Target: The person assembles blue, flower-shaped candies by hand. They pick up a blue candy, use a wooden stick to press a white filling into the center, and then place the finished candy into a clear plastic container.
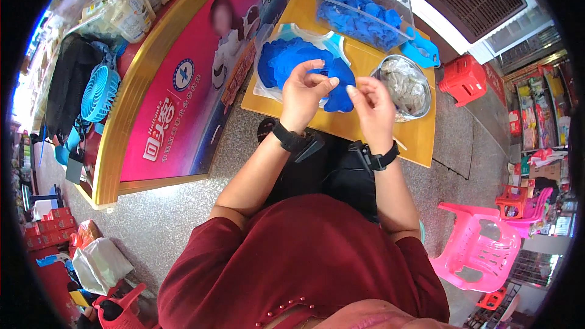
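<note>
Above the near part of a yellow table, both my hands are at a thin piece of deep blue fabric. My left hand pinches its edge between thumb and fingers. At the other edge is my right hand, thumb and forefinger brought close together; whether they grip the fabric or something tiny is too small to make out. Behind my left hand lies a heap of similar blue fabric pieces on a white cloth with light blue trim. Beside my right hand stands a round metal tin holding greyish contents in clear plastic.
A clear plastic bin of blue pieces stands at the table's far side, a light blue plastic object beside it. A pink-fronted counter runs along the left. To the right are a red stool and a pink chair.
</note>
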`<state>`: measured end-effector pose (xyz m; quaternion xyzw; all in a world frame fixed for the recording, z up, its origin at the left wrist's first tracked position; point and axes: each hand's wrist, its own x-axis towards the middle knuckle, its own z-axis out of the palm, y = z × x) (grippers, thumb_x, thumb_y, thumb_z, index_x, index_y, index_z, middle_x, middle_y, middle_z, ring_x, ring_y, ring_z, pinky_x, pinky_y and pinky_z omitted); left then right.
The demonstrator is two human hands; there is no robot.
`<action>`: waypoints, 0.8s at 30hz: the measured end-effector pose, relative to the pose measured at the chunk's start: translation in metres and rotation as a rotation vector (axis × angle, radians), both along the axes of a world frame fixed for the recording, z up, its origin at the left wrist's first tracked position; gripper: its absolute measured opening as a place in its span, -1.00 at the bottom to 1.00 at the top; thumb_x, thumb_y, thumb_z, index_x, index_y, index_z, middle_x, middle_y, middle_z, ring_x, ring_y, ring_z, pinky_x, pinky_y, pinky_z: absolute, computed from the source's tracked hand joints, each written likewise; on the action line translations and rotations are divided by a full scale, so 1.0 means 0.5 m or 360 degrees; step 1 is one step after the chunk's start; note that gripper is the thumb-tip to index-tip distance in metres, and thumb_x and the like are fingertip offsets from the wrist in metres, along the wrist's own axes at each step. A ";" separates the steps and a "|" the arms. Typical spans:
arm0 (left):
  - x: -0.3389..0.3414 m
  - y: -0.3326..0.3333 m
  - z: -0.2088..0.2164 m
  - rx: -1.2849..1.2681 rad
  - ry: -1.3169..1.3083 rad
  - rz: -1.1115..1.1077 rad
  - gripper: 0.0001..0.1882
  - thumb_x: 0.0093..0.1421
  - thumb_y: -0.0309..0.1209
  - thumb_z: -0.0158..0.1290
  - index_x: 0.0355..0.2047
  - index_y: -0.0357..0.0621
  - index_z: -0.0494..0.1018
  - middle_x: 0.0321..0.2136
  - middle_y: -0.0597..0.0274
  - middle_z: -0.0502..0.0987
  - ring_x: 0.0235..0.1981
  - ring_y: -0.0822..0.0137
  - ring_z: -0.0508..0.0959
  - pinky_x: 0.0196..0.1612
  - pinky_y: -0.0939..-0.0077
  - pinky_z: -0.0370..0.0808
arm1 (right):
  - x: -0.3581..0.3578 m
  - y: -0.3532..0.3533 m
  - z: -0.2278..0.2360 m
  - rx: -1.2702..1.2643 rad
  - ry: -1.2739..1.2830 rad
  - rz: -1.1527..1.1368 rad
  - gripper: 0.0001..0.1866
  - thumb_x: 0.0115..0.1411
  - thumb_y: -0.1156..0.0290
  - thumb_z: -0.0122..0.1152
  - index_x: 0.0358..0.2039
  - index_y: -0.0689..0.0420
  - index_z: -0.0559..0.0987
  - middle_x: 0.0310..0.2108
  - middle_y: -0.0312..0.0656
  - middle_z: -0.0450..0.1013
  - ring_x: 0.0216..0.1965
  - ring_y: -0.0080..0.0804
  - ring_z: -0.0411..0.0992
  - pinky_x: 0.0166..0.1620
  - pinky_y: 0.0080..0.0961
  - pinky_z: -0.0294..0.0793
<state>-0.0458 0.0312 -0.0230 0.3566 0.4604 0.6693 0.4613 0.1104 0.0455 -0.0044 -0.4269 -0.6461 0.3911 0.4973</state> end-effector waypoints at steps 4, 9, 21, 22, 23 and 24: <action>0.016 -0.008 0.002 0.0055 -0.0065 -0.0116 -0.63 0.12 -0.56 0.23 -0.08 -0.24 0.40 -0.47 0.29 0.59 -0.44 0.54 0.53 -0.34 0.67 0.46 | -0.017 -0.024 0.000 -0.0390 0.0335 0.0219 -0.66 0.17 0.33 0.35 -0.12 0.21 0.49 -0.33 -0.34 0.43 -0.39 -0.70 0.37 -0.43 -0.72 0.37; 0.027 -0.018 0.010 0.0151 -0.0226 -0.0243 -0.68 0.17 -0.56 0.17 -0.07 -0.22 0.40 -0.44 0.28 0.59 -0.39 0.54 0.54 -0.30 0.69 0.45 | -0.018 -0.024 -0.007 -0.0518 0.0623 0.0218 -0.59 0.20 0.27 0.30 -0.02 0.20 0.44 -0.23 -0.33 0.45 -0.30 -0.68 0.39 -0.28 -0.66 0.38; 0.024 -0.017 0.017 0.0098 -0.0031 -0.0198 -0.59 0.13 -0.56 0.21 0.00 -0.22 0.39 -0.46 0.28 0.60 -0.45 0.57 0.52 -0.41 0.70 0.44 | 0.004 -0.025 -0.001 -0.0573 0.0753 0.0283 -0.78 0.23 0.37 0.26 -0.17 0.22 0.59 -0.26 -0.33 0.53 -0.28 -0.65 0.44 -0.17 -0.66 0.40; 0.023 -0.019 0.020 0.0070 0.0006 -0.0180 -0.60 0.13 -0.55 0.22 -0.01 -0.21 0.40 -0.46 0.30 0.60 -0.47 0.59 0.51 -0.43 0.72 0.41 | 0.005 -0.025 -0.002 -0.0610 0.0770 0.0284 -0.78 0.23 0.37 0.25 -0.17 0.22 0.59 -0.26 -0.33 0.53 -0.27 -0.65 0.44 -0.17 -0.66 0.40; 0.023 -0.025 0.025 0.0042 0.0042 -0.0162 -0.60 0.12 -0.55 0.22 -0.02 -0.20 0.42 -0.47 0.32 0.59 -0.48 0.61 0.49 -0.45 0.74 0.38 | 0.005 -0.027 -0.004 -0.0646 0.0786 0.0284 -0.78 0.23 0.37 0.25 -0.17 0.21 0.59 -0.26 -0.32 0.53 -0.27 -0.66 0.44 -0.17 -0.66 0.40; 0.023 -0.028 0.028 0.0015 0.0079 -0.0144 -0.61 0.12 -0.55 0.23 -0.03 -0.19 0.43 -0.48 0.35 0.59 -0.49 0.63 0.48 -0.47 0.76 0.36 | 0.005 -0.029 -0.005 -0.0682 0.0802 0.0285 -0.78 0.23 0.37 0.25 -0.16 0.21 0.59 -0.26 -0.32 0.52 -0.26 -0.66 0.44 -0.16 -0.66 0.41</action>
